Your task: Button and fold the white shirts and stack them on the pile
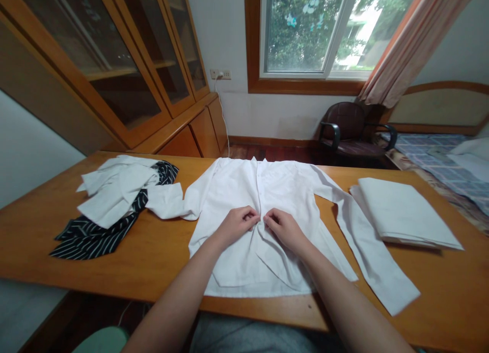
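A white long-sleeved shirt (233,190) lies spread on the wooden table, its collar toward the far edge and its sleeves out to both sides. Over the middle of its front, my left hand (241,222) pinches the fabric at the front opening. My right hand (280,225) pinches the opposite edge, a short gap away. The cloth puckers between the two hands and folds spread below them. Above the hands the front edges lie together. Whether a button sits between my fingers is too small to make out.
Left on the table (160,271) lie a crumpled white garment (122,185) and black striped cloth (103,238). A folded white cloth (408,210) rests to the right, near the shirt's sleeve. Beyond are a glass-fronted cabinet (153,78), an armchair (346,126) and a bed (443,154).
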Available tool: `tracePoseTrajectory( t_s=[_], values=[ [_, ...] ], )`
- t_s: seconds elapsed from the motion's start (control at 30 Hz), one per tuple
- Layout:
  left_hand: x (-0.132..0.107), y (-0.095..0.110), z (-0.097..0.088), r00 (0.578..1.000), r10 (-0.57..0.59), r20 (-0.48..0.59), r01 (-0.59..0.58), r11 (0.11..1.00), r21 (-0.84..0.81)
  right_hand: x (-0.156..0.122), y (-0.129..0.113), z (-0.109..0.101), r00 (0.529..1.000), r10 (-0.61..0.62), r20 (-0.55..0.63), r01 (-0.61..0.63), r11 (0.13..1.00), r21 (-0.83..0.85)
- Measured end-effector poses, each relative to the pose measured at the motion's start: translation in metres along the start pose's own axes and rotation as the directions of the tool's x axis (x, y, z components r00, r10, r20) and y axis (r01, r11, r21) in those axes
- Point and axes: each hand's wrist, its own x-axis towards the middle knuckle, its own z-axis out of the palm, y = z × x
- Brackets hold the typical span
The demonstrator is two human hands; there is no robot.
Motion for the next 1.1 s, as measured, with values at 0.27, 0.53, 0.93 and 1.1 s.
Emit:
tracePoseTrajectory(
  t_s=[0.27, 0.53, 0.93, 1.1],
  values=[
    [-0.0021, 0.0044, -0.0044, 0.982, -0.149, 0.113, 0.16, 0.983, -0.094, 0.0003, -0.0001, 0.0021, 0.999, -0.052, 0.001, 0.052, 0.998, -0.038],
    [0.0007, 0.0037, 0.0009, 0.995, -0.07, 0.065, 0.071, 0.997, -0.01, 0.0, 0.0004, 0.0044, 0.995, -0.1, 0.003, 0.1, 0.991, -0.092],
    [0.0003, 0.0089, -0.0007, 0.998, -0.008, 0.065, 0.006, 0.999, 0.031, 0.0012, 0.0024, 0.0027, 0.996, -0.085, 0.022, 0.086, 0.995, -0.051],
    [0.0003, 0.0076, 0.0001, 0.998, -0.01, 0.061, 0.011, 1.0, -0.005, 0.0012, 0.0024, 0.0025, 0.997, -0.072, 0.024, 0.073, 0.997, -0.014]
  ],
)
